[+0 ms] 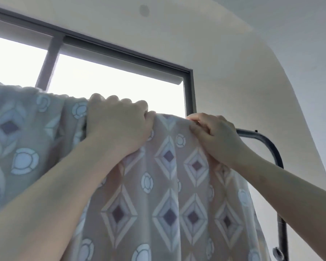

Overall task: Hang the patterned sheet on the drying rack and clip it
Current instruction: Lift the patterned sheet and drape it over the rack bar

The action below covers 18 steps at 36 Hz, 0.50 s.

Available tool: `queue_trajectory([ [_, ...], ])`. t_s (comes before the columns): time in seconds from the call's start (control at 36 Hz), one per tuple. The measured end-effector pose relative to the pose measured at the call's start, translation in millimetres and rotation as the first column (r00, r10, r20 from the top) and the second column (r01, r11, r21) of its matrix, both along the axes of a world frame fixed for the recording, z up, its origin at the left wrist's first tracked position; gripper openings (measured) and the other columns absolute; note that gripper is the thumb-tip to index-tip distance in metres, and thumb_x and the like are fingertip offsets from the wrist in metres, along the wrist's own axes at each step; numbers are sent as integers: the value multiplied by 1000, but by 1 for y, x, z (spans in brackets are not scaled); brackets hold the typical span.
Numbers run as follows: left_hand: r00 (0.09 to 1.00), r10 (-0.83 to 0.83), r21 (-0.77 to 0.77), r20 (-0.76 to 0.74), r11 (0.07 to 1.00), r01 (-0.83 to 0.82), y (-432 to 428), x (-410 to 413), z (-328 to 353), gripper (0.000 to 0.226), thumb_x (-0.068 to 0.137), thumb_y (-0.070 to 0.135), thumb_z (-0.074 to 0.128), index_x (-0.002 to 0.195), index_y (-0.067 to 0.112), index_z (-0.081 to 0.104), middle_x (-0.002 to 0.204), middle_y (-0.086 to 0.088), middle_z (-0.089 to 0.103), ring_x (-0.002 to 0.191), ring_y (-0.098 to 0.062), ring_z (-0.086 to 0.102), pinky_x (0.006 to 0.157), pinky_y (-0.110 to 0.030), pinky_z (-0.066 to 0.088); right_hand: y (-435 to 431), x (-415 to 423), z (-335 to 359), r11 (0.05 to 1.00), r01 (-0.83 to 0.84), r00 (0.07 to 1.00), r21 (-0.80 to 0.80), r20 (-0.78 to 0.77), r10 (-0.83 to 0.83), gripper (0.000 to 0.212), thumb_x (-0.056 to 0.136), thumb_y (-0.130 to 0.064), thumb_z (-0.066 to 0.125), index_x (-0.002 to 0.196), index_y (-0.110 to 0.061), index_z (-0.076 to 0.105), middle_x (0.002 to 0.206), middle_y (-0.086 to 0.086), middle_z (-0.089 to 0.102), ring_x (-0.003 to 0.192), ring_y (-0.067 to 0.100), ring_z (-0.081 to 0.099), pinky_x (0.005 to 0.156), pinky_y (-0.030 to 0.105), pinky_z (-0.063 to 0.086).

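Beige patterned fabric sheet [169, 185] already drapes over the top bar of the dark metal-tube drying rack [267, 142], the left hand [119, 125] clenched round a bunch of it and the right hand [213, 134] pinching its edge at the bar, so hanging looks nearly done, with spreading and clipping seemingly left.

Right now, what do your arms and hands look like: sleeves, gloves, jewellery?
The left hand and right hand are ungloved. The left forearm and right forearm show no sleeve, watch or bracelet up to the frame edge. No ring shows either.
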State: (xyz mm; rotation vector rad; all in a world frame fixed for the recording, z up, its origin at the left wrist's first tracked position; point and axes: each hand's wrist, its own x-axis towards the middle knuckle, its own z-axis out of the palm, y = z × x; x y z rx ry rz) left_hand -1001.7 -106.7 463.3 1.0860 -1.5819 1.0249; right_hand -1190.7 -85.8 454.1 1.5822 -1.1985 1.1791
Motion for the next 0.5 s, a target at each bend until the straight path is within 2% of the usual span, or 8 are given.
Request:
queue_trajectory([
  [0.06,999,-37,-7,-27,999,37,-1,-4,0,39,96,43,17,92,24,51,95,2,60,85,-19,40,86,-40,27,1,-10,-4,1000,-24,1000,-6,8,24,40,93,-41,36,121,-22,58,107,-10,61,112,16,51,101,41,35],
  [0.11,995,-87,-2,-42,996,87,1,-14,1,37,96,42,19,89,23,49,100,-1,62,89,-21,41,92,-41,28,3,-21,-5,996,-82,996,-34,40,83,33,98,-24,38,125,-19,56,121,-5,59,120,15,46,100,28,32],
  [0.19,996,-85,23,36,996,84,6,-29,-5,41,95,47,14,116,35,48,111,-2,59,104,-25,46,93,-43,26,5,-38,-5,998,-29,990,-50,135,36,36,95,-9,37,125,-13,57,126,1,58,121,16,45,82,13,25],
  [0.25,994,-60,32,90,998,57,7,-36,-7,42,94,52,11,124,45,41,114,-2,57,109,-26,46,94,-44,26,4,-51,-3,994,88,987,-57,140,-80,31,92,-15,41,116,-10,60,118,7,62,113,23,50,79,19,28],
  [0.31,993,-85,83,84,993,78,11,-41,-5,45,94,53,11,123,44,44,115,-2,58,111,-25,47,97,-45,25,5,-63,-3,978,200,971,-56,145,-190,32,91,-25,41,111,-10,61,111,10,62,108,28,51,80,27,33],
  [0.39,988,-139,112,60,985,132,11,-51,1,45,96,50,17,120,32,50,115,-1,58,109,-24,49,99,-46,24,12,-74,-2,974,222,962,-35,168,-213,23,93,-19,45,107,-9,61,103,11,57,93,25,47,69,23,24],
  [0.44,986,-145,83,77,987,138,11,-59,0,44,97,47,20,116,24,51,113,-1,59,106,-23,51,97,-45,25,16,-76,1,977,206,964,-47,184,-194,14,93,-16,45,95,-12,58,98,11,54,86,22,42,63,23,19],
  [0.5,985,-149,64,89,988,144,10,-70,-1,43,97,45,20,114,20,50,112,0,59,106,-23,51,96,-45,26,16,-81,6,985,173,955,-20,247,-163,10,93,-18,44,85,-18,50,99,13,53,90,26,44,70,25,24],
])
